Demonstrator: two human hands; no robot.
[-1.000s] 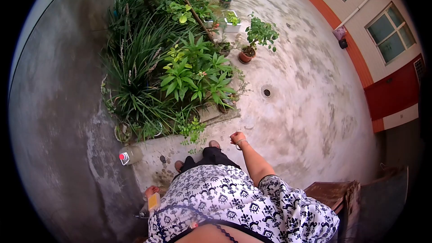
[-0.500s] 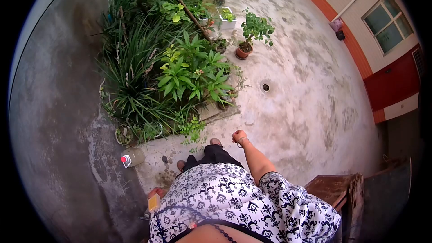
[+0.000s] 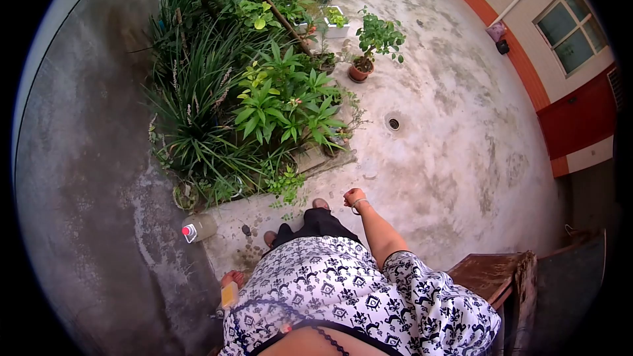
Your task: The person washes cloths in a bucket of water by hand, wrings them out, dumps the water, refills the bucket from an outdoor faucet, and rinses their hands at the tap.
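My right hand [image 3: 354,196] hangs out in front of my body with its fingers curled in. No object shows in it, and a bracelet [image 3: 357,207] circles the wrist. My left hand [image 3: 232,278] is low at my left side, partly covered by my patterned shirt [image 3: 330,283]. A small yellow rectangular piece [image 3: 229,295] shows right beside that hand; whether it is held or hangs there I cannot tell. Ahead of the left hand, a plastic jug [image 3: 203,227] with a red cap is on the concrete. My shoes [image 3: 320,204] stand near the plant bed.
A dense plant bed [image 3: 217,112] with a low edge [image 3: 330,162] fills the front left. Beyond it are a potted plant [image 3: 360,71], a white planter box [image 3: 337,29] and a floor drain [image 3: 393,123]. At the lower right stands worn wooden furniture [image 3: 488,275]; a building wall lies farther off.
The whole view has shifted slightly to the right. My right hand remains curled and my left hand remains low at my side.
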